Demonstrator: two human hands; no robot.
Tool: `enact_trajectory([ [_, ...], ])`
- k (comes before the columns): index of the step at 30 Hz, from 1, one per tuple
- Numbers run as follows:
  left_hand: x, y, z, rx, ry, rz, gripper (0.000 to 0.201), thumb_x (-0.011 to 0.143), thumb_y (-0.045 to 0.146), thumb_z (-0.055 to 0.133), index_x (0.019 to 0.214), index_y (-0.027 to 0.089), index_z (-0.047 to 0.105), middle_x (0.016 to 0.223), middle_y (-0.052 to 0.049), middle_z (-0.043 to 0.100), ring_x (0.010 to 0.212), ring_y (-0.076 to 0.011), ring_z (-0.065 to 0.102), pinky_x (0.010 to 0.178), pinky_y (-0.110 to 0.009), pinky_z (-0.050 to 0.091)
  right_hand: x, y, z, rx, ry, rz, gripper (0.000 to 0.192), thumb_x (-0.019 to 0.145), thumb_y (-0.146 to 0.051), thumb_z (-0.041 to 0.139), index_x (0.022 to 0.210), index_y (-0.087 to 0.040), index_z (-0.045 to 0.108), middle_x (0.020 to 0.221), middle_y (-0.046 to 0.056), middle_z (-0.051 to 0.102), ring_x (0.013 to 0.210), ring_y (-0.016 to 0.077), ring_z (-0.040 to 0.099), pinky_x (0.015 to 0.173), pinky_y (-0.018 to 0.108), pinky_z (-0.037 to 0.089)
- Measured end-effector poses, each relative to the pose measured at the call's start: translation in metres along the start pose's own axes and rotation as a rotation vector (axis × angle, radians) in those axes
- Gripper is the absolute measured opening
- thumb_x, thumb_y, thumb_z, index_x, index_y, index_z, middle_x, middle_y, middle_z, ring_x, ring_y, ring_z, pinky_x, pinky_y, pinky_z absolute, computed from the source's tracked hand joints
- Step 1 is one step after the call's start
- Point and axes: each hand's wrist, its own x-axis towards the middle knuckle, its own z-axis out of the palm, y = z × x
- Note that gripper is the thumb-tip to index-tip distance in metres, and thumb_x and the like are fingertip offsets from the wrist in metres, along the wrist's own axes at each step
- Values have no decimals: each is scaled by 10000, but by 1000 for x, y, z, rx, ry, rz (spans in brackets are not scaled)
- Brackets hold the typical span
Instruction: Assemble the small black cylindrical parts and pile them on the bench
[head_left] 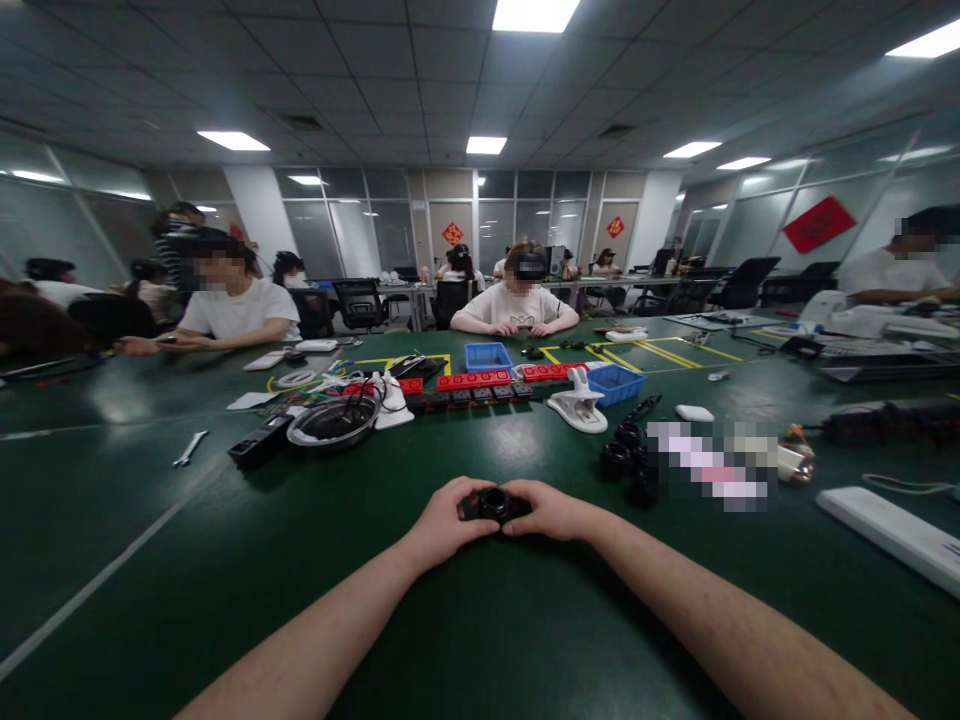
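Observation:
A small black part with a round, ring-like opening (pixel 494 503) is held just above or on the green table, its opening turned up and toward me. My left hand (pixel 448 522) is closed around its left side, thumb in front and fingers behind. From the right, my right hand (pixel 547 510) grips the same part with thumb and fingers. The fingertips of both hands nearly meet at it, and its underside is hidden. To the right lies a cluster of black round parts (pixel 628 455) that look similar.
Beyond my hands stand red power-strip-like blocks (pixel 474 380), blue bins (pixel 487 357) (pixel 616 382), a white clip base (pixel 580 405) and a metal bowl (pixel 334 425). A wrench (pixel 190 449) lies left; a white bar (pixel 892 535) lies right. Across the table a person (pixel 517 305) works.

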Motion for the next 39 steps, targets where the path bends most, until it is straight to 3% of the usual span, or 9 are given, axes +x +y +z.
enact_trajectory([
  [21, 0, -2, 0, -1, -14, 20, 377, 635, 262, 628, 999, 217, 540, 900, -18, 530, 728, -144, 503, 565, -218, 380, 0, 0, 1, -28, 3, -4, 318, 653, -177, 582, 963, -129, 534, 844, 19, 563, 753, 147, 513, 675, 261, 410],
  [24, -1, -2, 0, 16, -8, 41, 401, 636, 273, 627, 1020, 223, 520, 944, -25, 527, 794, -165, 508, 607, -236, 401, -1, 0, -2, 2, 8, -8, 390, 639, -153, 577, 1022, -144, 507, 895, 24, 553, 781, 151, 504, 703, 274, 405],
  [29, 0, -7, 1, 104, 54, 74, 619, 550, 330, 692, 1109, 230, 445, 1033, -36, 499, 951, -208, 462, 796, -315, 383, -2, -5, -5, 47, 235, -48, 456, 673, -153, 508, 1120, -173, 417, 1018, 49, 496, 817, 149, 480, 726, 295, 402],
  [35, 2, -9, 5, 274, -22, 24, 312, 605, 405, 624, 818, 181, 576, 801, -20, 561, 779, -193, 513, 671, -275, 403, -5, -22, 13, -351, 316, -135, 472, 599, -313, 644, 1032, -193, 499, 959, 57, 525, 882, 202, 464, 777, 341, 363],
  [39, 1, -5, 6, 280, -20, -4, 325, 588, 392, 636, 830, 186, 571, 799, -11, 567, 760, -184, 522, 650, -260, 402, -3, -25, 13, -313, 513, -214, 385, 612, -209, 613, 975, -200, 484, 934, 34, 519, 887, 187, 459, 779, 325, 360],
])
